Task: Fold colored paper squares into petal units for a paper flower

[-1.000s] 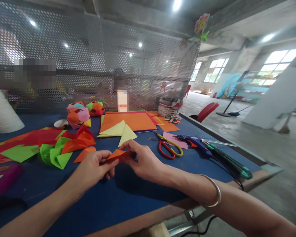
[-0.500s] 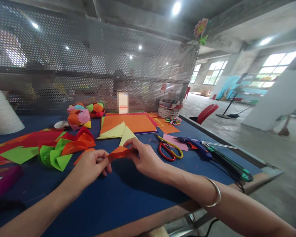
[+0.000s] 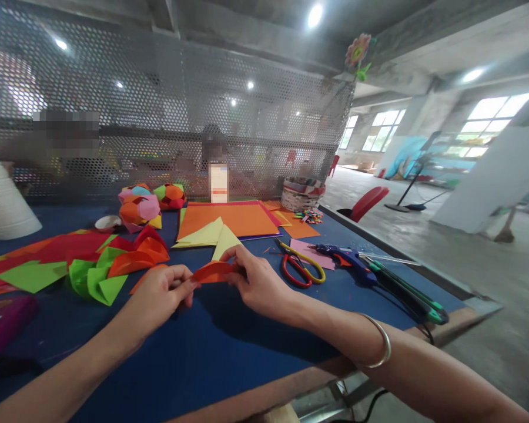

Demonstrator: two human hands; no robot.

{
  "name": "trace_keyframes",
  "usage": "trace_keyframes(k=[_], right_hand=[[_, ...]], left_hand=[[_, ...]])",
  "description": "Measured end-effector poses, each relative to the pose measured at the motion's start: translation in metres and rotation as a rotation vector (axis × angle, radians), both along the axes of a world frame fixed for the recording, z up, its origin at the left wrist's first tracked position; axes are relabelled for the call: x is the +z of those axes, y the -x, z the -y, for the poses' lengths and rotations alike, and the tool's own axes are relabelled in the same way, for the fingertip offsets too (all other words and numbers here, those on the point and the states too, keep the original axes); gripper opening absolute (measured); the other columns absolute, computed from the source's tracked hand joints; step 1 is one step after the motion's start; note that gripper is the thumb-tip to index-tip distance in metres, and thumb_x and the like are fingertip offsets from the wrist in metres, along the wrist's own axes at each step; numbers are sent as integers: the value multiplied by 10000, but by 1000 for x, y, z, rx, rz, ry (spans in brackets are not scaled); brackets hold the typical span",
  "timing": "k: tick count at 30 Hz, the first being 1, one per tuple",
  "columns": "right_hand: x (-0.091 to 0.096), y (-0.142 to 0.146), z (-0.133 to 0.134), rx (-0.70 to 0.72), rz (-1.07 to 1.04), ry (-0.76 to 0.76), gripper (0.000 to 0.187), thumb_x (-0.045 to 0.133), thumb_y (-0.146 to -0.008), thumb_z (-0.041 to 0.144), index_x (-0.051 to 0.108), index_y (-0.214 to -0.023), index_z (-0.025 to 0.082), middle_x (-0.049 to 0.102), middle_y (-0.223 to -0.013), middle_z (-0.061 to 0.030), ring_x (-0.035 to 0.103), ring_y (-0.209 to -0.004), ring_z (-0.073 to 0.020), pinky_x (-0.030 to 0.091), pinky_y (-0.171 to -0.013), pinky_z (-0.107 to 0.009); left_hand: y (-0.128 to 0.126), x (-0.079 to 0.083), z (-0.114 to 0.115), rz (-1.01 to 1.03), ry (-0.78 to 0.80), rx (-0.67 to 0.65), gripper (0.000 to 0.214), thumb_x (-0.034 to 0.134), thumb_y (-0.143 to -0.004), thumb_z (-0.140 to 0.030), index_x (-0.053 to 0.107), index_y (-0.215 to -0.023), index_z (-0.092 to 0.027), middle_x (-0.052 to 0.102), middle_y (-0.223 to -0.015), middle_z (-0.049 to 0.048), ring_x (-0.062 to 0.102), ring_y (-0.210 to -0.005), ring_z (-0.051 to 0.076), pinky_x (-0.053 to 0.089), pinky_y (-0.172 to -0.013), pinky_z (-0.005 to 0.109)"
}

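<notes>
Between my two hands is a small folded piece of orange paper [image 3: 212, 272], curved along its upper edge. My left hand [image 3: 170, 288] pinches its left end between thumb and fingers. The right end is pinched by my right hand [image 3: 255, 276], which wears a bangle further up the arm. Just behind the paper lie folded pale yellow sheets [image 3: 223, 238], resting against a stack of orange paper [image 3: 233, 217]. To the left sit folded green paper pieces [image 3: 97, 276] and folded orange-red pieces [image 3: 143, 255].
Right of my hands lie scissors [image 3: 302, 267] with red and yellow handles, a blue glue gun [image 3: 350, 258] and a green-black cutter [image 3: 409, 294]. Paper balls [image 3: 140, 208], a woven basket [image 3: 303, 195] and stacked white cups [image 3: 6, 200] stand further back. A perforated metal screen [image 3: 255, 117] rises behind the table.
The orange paper now bows upward into a smoother curve between my fingers. Both hands keep their pinch at nearly the same place.
</notes>
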State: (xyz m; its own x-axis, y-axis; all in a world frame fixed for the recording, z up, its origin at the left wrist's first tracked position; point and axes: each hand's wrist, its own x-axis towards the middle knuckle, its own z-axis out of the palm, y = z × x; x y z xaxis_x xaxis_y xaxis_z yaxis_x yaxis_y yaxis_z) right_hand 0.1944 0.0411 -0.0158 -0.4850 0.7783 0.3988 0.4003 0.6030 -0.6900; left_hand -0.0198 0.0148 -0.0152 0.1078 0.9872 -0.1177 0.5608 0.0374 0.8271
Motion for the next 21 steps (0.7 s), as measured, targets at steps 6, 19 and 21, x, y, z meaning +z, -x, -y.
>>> trace_keyframes(k=[6, 19, 21], right_hand=[[0, 0, 0, -11, -12, 17, 240, 557, -875, 117, 513, -1088, 218, 609, -710, 47, 560, -638, -147, 391, -625, -248], [-5, 1, 2, 100, 13, -11, 329, 554, -878, 115, 512, -1195, 196, 621, -781, 24, 593, -706, -154, 422, -681, -263], [-5, 3, 6, 140, 27, -4, 350, 563, -882, 111, 513, -1219, 195, 631, -792, 21, 604, -709, -149, 427, -675, -255]], left_hand=[[0, -3, -2, -88, -68, -6, 314, 576, -976, -427, 594, -841, -144, 562, -665, -58, 529, -556, 67, 484, -573, 226], [-12, 3, 4, 62, -262, -72, 406, 624, -748, -564, 682, -951, -217, 740, -900, 39, 672, -860, 215, 519, -739, 296], [-15, 5, 4, 81, -267, -62, 326, 631, -722, -500, 691, -870, -216, 732, -818, 32, 657, -800, 213, 517, -711, 292]])
